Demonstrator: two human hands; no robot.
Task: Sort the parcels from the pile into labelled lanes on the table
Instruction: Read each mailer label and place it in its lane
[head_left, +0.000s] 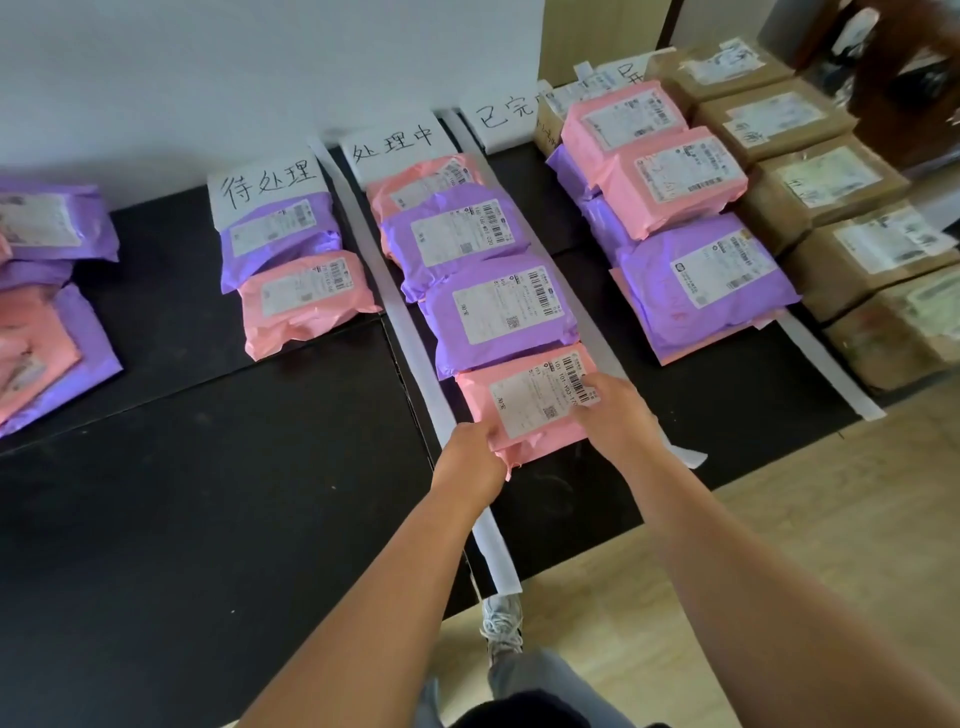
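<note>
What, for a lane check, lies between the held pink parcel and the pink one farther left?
A white paper strip and bare black table, seen in the head view.

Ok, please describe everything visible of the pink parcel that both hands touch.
The pink parcel is a soft, wrinkled plastic bag with a white label showing barcodes and a square code. It lies roughly flat, label up, on the black table, nearest the person in the lane between two white paper strips, its far edge meeting the purple parcel behind. The left hand grips its near left corner; the right hand holds its right edge, fingers on the label.
</note>
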